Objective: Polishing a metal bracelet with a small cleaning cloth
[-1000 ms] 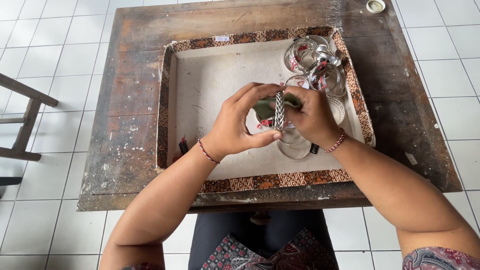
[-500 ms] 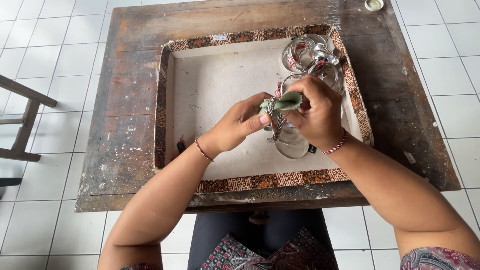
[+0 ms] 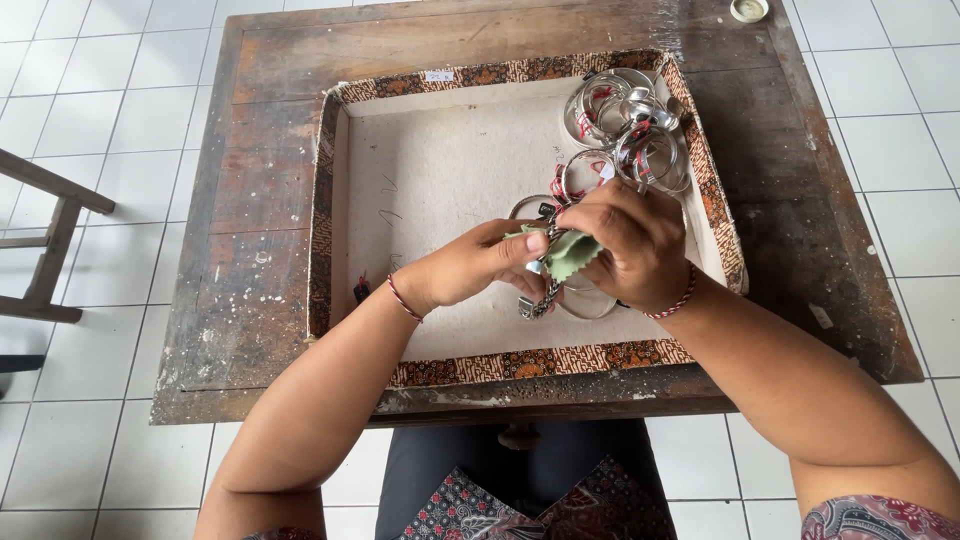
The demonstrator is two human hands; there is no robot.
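We see both hands meeting over the middle of a shallow tray [image 3: 350, 200] with a patterned border that sits on a worn wooden bench [image 3: 260, 130]. The left hand [image 3: 470, 268] has its fingers [image 3: 532, 243] pinched narrow on one corner of a small green cloth [image 3: 568, 252], thumb and forefinger pressed together. The right hand [image 3: 630, 245] curls closed over the other side of the cloth, its fingers wrapped tight around it and around a silver braided bracelet [image 3: 542, 295], whose lower part hangs out just below the fingertips of both hands. Directly under the fingers, partly hidden by them, lie plain silver bangles [image 3: 588, 303] flat on the tray's pale lining. Beyond the right hand's knuckles, well up toward the far corner of the tray, a heap of silver bangles with red tags [image 3: 625, 125] rests close against the tray wall. To the left of the left fingers the tray floor lies open as far as the wall, where a small dark object [image 3: 361, 290] sits. The near tray wall runs just beneath both wrists.
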